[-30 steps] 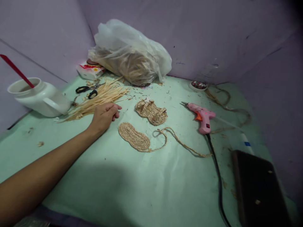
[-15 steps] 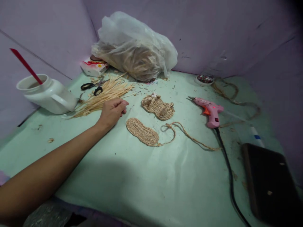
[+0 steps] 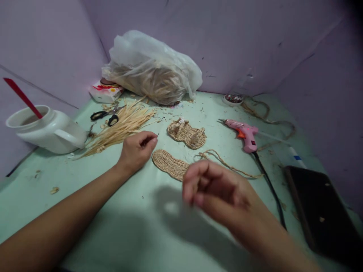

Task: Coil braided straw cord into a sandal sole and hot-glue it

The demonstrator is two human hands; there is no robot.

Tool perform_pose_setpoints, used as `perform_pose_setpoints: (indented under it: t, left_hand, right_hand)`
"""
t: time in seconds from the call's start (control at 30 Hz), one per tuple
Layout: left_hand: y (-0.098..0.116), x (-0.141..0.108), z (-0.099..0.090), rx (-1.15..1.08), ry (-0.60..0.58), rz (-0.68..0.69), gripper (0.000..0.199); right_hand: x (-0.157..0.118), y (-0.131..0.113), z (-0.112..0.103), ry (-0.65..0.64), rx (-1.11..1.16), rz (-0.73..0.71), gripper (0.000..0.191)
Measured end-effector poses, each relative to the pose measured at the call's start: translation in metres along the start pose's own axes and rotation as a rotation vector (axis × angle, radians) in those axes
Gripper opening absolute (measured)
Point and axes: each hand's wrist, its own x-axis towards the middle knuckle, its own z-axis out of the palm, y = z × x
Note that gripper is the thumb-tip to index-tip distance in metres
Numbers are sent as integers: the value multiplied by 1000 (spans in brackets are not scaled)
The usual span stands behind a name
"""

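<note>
My left hand rests on the table with its fingers curled closed, thumb against forefinger; I see nothing in it. Just right of it lies a flat slipper-shaped sole of coiled braided twine, its near end hidden behind my right hand. My right hand is in the air, slightly blurred, loosely curled with a hollow palm and nothing visible in it. A loose tail of twine trails to the right. Beyond the sole sits a small woven slipper with a whitish trim at its far end.
A pink glue gun, its red light on, lies right with a black cord. Near it is a dark flat slab. Left stand a white jug, scissors and pale fibre strips. A plastic bag sits behind.
My right hand has come into view from the lower right, over the table. My left hand has turned a little, thumb now against forefinger. The camera view has shifted slightly.
</note>
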Motion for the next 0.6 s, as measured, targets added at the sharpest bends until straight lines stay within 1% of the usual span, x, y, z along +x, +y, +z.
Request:
perform_pose_setpoints:
  t: [0.03,0.07,0.1,0.13,0.17,0.23,0.3,0.4,0.5,0.6]
  left_hand:
    - [3,-2,-1,9,-2,88,15]
    - [7,-4,-2,1,-15,194,15]
    - [11,-7,-4,-1,-66,308,16]
    - [15,-9,-4,-1,-115,417,19]
    - [19,-12,-5,12,-185,503,25]
    - [26,-18,-4,91,-315,594,37]
    - [31,-22,-2,192,-404,604,46]
    - [34,-25,4,281,-489,592,52]
    - [37,-24,9,293,-535,568,48]
    - [40,-22,11,273,-571,545,41]
  right_hand:
    - [10,-3,-5,105,-97,9,20]
    - [17,-1,-9,202,-225,-20,27]
    - [20,3,-12,253,-374,-53,39]
    - [21,10,-14,249,-481,-88,49]
    - [20,17,-15,221,-530,-106,55]
    - [15,31,-15,182,-582,-111,63]
    - [12,37,-13,159,-633,-126,66]
    - [12,35,-12,141,-696,-150,64]
    - [15,32,-12,130,-695,-150,60]
    - [19,34,-14,111,-691,-153,55]
